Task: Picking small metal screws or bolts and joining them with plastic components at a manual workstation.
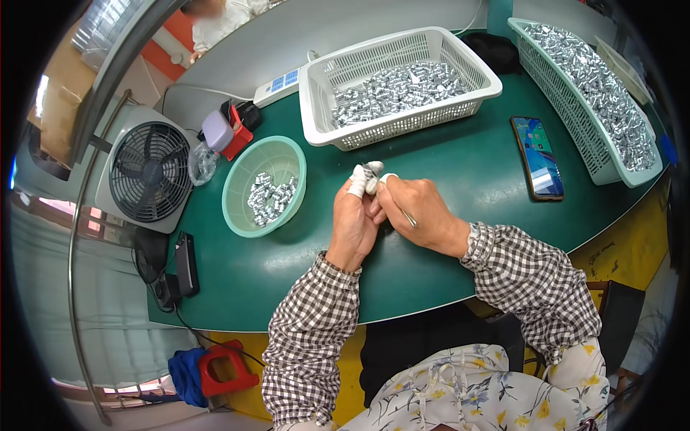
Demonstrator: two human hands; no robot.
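My left hand (351, 219), its thumb and fingertips wrapped in white covers, pinches a small silvery metal part (371, 169) above the green table. Right beside it, my right hand (415, 208) grips a slim metal tool (410, 218). One end of the tool sticks out below the fingers; its working end is hidden between the hands. White wrapping also shows on a right fingertip. To the left of my hands, a light green round basket (231, 188) holds a small heap of silvery metal parts (270, 200).
A white rectangular basket (402, 120) of metal parts stands at the back. At right are a pale green basket (575, 133), also full, and a phone (537, 158). A fan (151, 172), power strip (277, 87) and black box (186, 264) line the left. Another person (223, 21) is beyond the partition.
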